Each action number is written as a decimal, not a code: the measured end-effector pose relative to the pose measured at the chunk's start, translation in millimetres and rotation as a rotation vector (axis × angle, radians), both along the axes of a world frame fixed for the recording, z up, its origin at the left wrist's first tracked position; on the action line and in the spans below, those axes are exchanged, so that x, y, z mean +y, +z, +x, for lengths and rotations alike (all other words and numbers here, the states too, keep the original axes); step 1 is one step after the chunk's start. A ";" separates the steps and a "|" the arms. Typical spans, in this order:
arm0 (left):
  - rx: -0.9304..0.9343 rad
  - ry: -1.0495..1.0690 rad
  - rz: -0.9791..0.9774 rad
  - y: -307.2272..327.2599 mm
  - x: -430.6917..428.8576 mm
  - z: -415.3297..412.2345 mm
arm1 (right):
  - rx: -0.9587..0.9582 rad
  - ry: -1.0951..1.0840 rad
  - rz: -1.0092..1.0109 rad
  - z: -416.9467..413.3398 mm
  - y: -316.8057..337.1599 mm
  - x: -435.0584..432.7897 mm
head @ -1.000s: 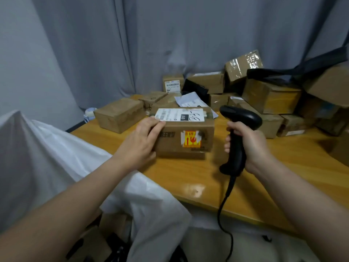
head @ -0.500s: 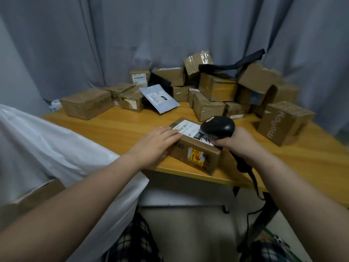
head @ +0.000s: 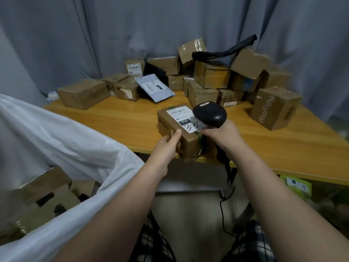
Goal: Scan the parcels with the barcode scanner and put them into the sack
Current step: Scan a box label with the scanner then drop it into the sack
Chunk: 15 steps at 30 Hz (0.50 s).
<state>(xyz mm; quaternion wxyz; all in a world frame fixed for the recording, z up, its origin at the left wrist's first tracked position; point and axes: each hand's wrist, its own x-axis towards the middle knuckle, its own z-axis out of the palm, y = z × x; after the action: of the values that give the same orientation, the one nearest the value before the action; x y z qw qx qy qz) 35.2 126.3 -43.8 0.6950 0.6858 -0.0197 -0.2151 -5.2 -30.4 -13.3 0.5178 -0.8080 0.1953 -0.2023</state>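
A small brown parcel [head: 188, 146] with a white label reading 010 sits at the front edge of the wooden table [head: 122, 120], its near corner over the edge. My left hand [head: 167, 146] grips its left side, thumb on top. My right hand [head: 221, 137] holds the black barcode scanner [head: 209, 114] by its handle, the head right above the parcel's label. The white sack [head: 66, 148] gapes open at the left, with several cardboard boxes inside it.
Several brown parcels [head: 211, 76] are piled at the back of the table, with a grey mailer bag [head: 154, 87] and a box printed "moody" [head: 273, 108] at the right. The scanner's black cable [head: 222, 210] hangs below the table edge. A grey curtain hangs behind.
The parcel has turned and slid toward the table's front edge. My left hand went from lying on top to gripping its side. The scanner head stays over the label.
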 end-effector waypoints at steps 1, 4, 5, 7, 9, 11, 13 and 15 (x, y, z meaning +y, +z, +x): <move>0.007 -0.004 -0.008 0.1 -1.2 1.7 | -0.036 0.006 0.045 -3.7 -1.6 2.3; 0.015 0.016 -0.043 -1.6 -3.7 4.7 | -0.159 0.010 0.101 -15.2 -7.5 8.5; -0.006 0.027 -0.054 -2.7 -3.4 3.9 | -0.198 0.009 0.108 -19.1 -9.2 12.0; -0.045 0.036 -0.084 -7.7 0.0 5.1 | -0.253 -0.002 0.116 -25.5 -17.9 16.6; -0.083 0.015 -0.139 -10.8 7.7 5.7 | -0.295 -0.022 0.129 -32.2 -25.6 21.8; -0.151 -0.001 -0.188 -12.6 16.3 7.3 | -0.331 -0.019 0.149 -37.0 -30.8 24.6; -0.285 -0.025 -0.186 -11.7 24.4 11.2 | -0.331 0.011 0.148 -40.3 -34.7 27.1; -0.420 -0.088 -0.160 -7.3 33.1 15.0 | -0.323 0.047 0.143 -41.2 -40.8 29.6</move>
<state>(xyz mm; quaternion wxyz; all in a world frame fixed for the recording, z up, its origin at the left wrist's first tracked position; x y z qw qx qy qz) 50.2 159.4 -51.1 0.7178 0.6568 -0.2106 -0.0954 -46.4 -0.8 -54.1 0.6031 -0.7304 0.1045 -0.3031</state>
